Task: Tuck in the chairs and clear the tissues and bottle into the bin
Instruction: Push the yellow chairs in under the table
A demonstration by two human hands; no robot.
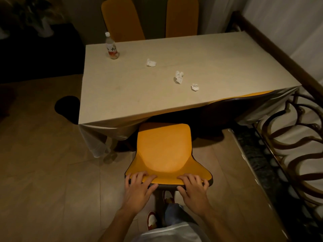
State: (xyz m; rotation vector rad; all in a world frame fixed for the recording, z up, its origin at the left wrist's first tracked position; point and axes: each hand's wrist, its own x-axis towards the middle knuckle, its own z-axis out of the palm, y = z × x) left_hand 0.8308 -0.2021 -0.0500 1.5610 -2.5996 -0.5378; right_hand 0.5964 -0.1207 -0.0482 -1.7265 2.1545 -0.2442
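At the bottom centre of the frame, the left hand (139, 185) and the right hand (193, 186) both grip the top edge of the backrest of an orange chair (164, 151). On each hand the fingers curl over the front of the backrest while the thumb sits behind it, against the dark rim. The hands are apart, one near each end of that edge. Below them, a shoe with red trim (151, 220) and a jeans leg show on the tiled floor.

The chair stands in the lower middle of the frame, its front edge just under the near side of the table (122, 95). A second orange chair (244, 98) is tucked under the table's right near edge, only its rim showing.

On the pale tabletop, three crumpled tissues lie in a loose diagonal line: one (195, 87) right of centre, one (179, 77) just beyond it to the left, one (151, 63) further up and left. A clear plastic bottle (111, 47) with a white cap stands upright near the far left corner.

Beyond the table, at the top of the frame, two orange chair backs (122, 20) rise side by side.
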